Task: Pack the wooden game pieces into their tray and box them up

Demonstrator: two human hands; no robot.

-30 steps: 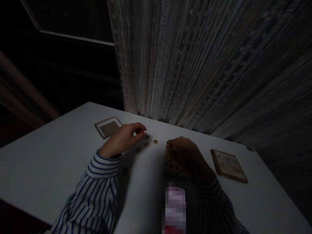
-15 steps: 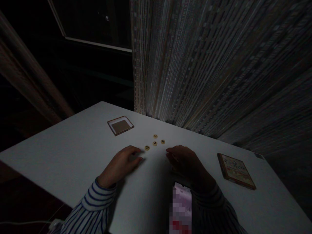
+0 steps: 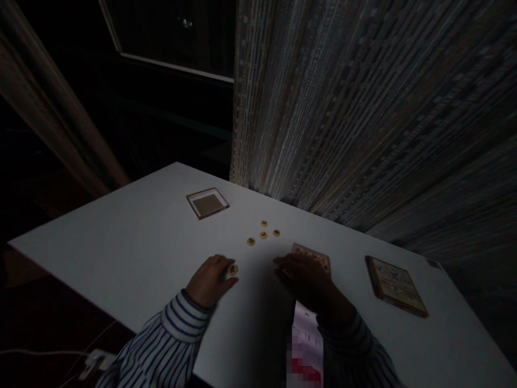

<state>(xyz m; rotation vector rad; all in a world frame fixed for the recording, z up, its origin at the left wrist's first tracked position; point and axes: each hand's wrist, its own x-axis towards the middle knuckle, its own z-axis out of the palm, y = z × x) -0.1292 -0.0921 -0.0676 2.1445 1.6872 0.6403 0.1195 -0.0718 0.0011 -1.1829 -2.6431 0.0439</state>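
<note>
My left hand (image 3: 213,280) has a round wooden piece (image 3: 232,269) with a dark character between its thumb and index finger, at the table's near middle. Several similar pieces (image 3: 263,235) lie flat on the white table, just beyond my hands. My right hand (image 3: 302,272) hovers or rests to their near right, with its fingers bent together; what it may hold is hidden. Partly covered by that hand is a tray of pieces with red characters (image 3: 319,258). A lit phone (image 3: 307,334) lies below my right wrist.
An open shallow box (image 3: 208,203) stands at the table's far left. On the right lies a closed box (image 3: 398,285) with a printed cover. Behind the white table (image 3: 133,231) hangs a string curtain (image 3: 323,108). A white cable and plug (image 3: 97,360) are at the lower left.
A piece now shows between my left thumb and index finger, which had nothing visible between them. The tray of red-marked pieces has come into sight beside my right hand. The view has shifted slightly.
</note>
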